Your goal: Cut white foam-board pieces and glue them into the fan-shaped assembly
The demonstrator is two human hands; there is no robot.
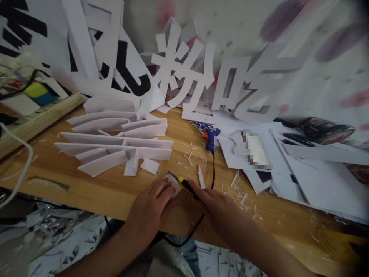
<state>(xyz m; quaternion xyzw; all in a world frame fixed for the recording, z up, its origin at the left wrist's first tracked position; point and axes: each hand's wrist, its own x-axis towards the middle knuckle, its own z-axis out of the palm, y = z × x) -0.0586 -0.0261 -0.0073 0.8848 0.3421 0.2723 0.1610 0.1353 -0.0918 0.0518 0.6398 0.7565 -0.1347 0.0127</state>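
Near the table's front edge, my left hand (152,202) has its fingers bent and pressed onto a small white board piece (176,187), partly hidden beneath them. In my right hand (211,200) is a yellow and black utility knife (184,183), its blade pointing left over that piece. Just beyond my left hand stands a white character (115,145) built from upright board strips. A loose white square (150,166) lies by its lower right end, and a thin pointed scrap (201,177) lies beyond my right hand.
A blue glue gun (211,136) rests mid-table, its black cord (213,169) running toward me past my right hand. Large white cut-out characters (184,73) lean on the wall. White sheets (331,181) cover the right side; shavings (243,198) litter the wood. A power strip (20,104) is left.
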